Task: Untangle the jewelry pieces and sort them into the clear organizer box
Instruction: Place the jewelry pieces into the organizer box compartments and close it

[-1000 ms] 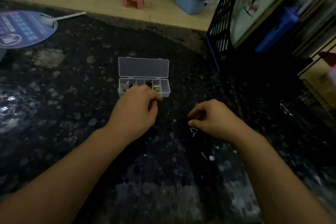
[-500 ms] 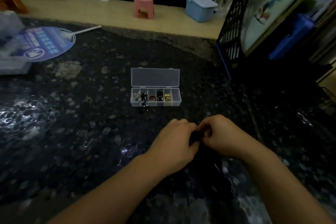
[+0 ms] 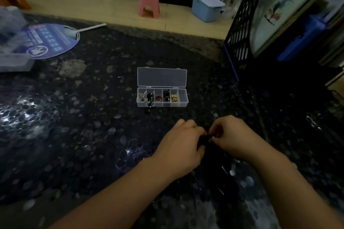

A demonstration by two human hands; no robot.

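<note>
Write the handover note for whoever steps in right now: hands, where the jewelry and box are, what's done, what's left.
Left hand: fingers curled, meeting the right hand over a small dark tangled piece.
Right hand: pinching the same piece, a bit of metal glinting at its fingertips.
Clear organizer box: lid open, on the dark table beyond the hands.
Done: five of six compartments hold pieces; the rightmost compartment looks empty. A dark strand hangs over the front wall from the second compartment.
Left: finish untangling the held piece, place it, tuck in the strand. Too dark to tell whether loose pieces remain on the table.
</note>
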